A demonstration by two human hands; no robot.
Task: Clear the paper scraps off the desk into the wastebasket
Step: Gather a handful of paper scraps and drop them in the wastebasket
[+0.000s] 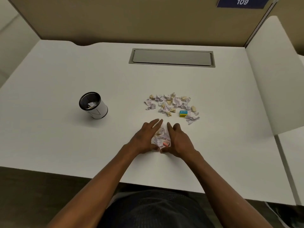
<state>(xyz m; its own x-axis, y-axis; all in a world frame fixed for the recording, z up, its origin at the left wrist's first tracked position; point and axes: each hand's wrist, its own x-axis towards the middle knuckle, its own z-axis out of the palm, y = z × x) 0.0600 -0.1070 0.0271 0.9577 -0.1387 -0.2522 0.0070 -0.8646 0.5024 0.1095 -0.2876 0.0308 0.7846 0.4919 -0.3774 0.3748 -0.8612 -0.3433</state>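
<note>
While a small blue and yellow box (pixel 183 113) sits among the loose paper scraps (pixel 171 104) on the white desk (pixel 65 76), a pink eraser (pixel 166 143) lies in the gathered heap (pixel 160 137) nearer the person. That heap sits between the left hand (pixel 144 139) and right hand (pixel 179 140), both with straight fingers cupping its 2 sides. Well to the left, the wastebasket (pixel 93 105) stands upright with a few scraps inside.

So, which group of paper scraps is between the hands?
The small heap near the desk's front edge, cupped between left hand and right hand. The larger scatter lies farther back, untouched.
</note>
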